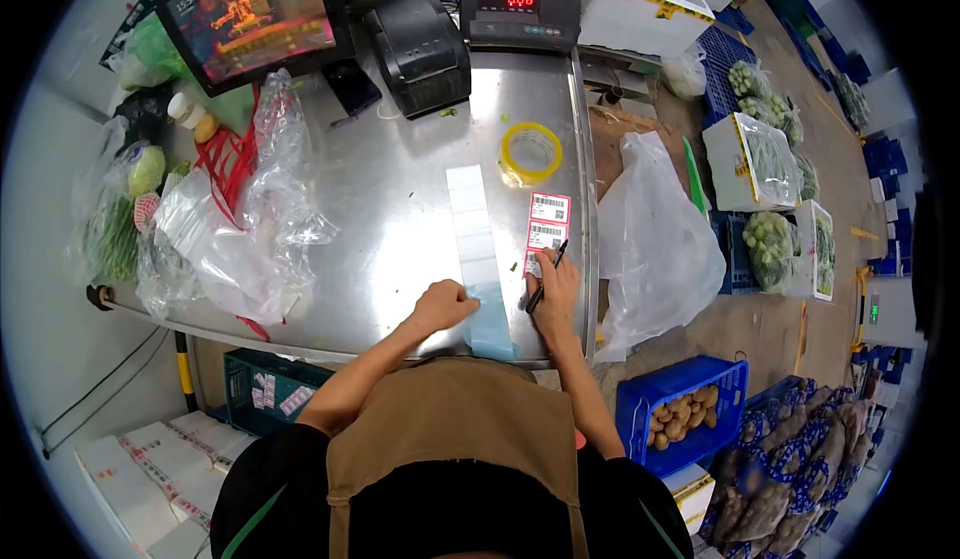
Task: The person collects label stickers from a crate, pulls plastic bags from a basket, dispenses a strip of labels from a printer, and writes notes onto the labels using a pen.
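**On a metal counter point(370, 189): segmented strip point(470, 224), barcode labels point(548, 209) and pen point(536, 300)**

The pale segmented strip lies lengthwise in front of the person, its bluish lower end reaching the counter's near edge. The left hand point(447, 307) rests at the strip's left side, fingers curled inward; whether they pinch its edge cannot be told from this angle. The right hand point(556, 294) grips the black pen, which slants across the fingers, while its fingertips meet the lower part of the red-bordered barcode labels. These labels lie in a column just right of the strip. Beyond them, a roll of yellow tape point(506, 159) lies flat. At the back stand a screen point(248, 19), a black printer-like device point(418, 49) and a scale point(520, 9) reading 0.06. Clear plastic bags point(235, 244) are heaped at the left; a whitish plastic bag point(655, 239) hangs beside the counter's right edge. Lower right, a blue crate point(640, 414) contains potatoes point(684, 417).
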The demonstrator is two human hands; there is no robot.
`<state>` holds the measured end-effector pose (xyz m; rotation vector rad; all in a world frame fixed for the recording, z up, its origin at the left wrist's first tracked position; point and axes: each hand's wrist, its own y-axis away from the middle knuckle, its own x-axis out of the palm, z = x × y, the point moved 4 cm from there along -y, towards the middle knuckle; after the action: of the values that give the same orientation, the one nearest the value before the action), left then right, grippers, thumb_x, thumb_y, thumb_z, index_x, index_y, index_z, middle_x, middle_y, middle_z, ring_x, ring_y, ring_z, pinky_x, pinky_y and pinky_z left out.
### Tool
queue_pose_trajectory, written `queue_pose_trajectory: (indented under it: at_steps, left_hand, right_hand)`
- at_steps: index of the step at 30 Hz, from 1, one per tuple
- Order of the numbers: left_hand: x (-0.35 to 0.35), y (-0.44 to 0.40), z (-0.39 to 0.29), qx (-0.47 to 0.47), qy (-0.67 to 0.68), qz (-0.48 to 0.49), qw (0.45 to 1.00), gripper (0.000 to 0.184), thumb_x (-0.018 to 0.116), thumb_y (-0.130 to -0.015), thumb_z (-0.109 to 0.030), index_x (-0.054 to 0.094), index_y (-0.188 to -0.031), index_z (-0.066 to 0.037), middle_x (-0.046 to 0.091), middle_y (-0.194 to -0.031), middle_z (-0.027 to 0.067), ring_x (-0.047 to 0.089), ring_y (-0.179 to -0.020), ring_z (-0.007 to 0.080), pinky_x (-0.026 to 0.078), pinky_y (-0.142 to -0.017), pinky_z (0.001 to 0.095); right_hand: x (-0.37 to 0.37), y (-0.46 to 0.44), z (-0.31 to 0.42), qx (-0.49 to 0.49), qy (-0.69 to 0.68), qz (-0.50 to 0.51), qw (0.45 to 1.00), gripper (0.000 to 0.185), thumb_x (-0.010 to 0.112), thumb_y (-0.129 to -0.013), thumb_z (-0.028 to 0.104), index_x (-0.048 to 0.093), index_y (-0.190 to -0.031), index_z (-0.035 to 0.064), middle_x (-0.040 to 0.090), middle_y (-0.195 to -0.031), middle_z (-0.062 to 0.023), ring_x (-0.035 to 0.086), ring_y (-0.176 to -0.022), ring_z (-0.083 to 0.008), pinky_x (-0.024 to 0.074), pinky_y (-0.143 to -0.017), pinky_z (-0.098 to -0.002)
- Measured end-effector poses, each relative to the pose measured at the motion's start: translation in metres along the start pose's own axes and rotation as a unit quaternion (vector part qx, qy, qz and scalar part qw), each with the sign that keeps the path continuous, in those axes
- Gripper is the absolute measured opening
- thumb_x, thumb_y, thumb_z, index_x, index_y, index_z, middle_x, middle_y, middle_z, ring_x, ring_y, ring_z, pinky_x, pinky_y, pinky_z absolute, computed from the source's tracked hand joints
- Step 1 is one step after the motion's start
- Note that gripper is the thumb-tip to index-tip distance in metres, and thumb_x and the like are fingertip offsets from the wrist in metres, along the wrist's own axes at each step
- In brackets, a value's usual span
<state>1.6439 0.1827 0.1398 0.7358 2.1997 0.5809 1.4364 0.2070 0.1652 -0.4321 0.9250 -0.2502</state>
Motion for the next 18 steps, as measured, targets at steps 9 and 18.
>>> queue_pose_trajectory:
  at_steps: [9,18]
  left_hand:
    - [0.008,0.043,-0.013,0.035,-0.161,0.113,0.980,0.041,0.063,-0.082,-0.040,0.069,-0.084,0.001,0.068,-0.085,0.0198,0.066,-0.082,0.0330,0.053,-0.074,0.0414]
    - [-0.056,-0.002,-0.033,0.184,-0.120,-0.205,0.954,0.029,0.063,-0.086,-0.022,0.059,-0.109,-0.005,0.066,-0.069,0.0161,0.066,-0.063,0.0336,0.050,-0.054,0.0430]
  right_hand:
    - [-0.001,0.001,-0.006,0.022,0.002,-0.027,0.999,0.047,0.070,-0.071,0.003,0.055,-0.116,0.0017,0.057,-0.115,-0.0200,0.049,-0.112,-0.0403,0.0375,-0.093,-0.0487]
    - [0.006,-0.025,-0.016,0.065,0.035,-0.025,0.997,0.050,0.073,-0.070,0.006,0.054,-0.116,0.0025,0.056,-0.115,-0.0196,0.050,-0.109,-0.0378,0.0366,-0.090,-0.0469]
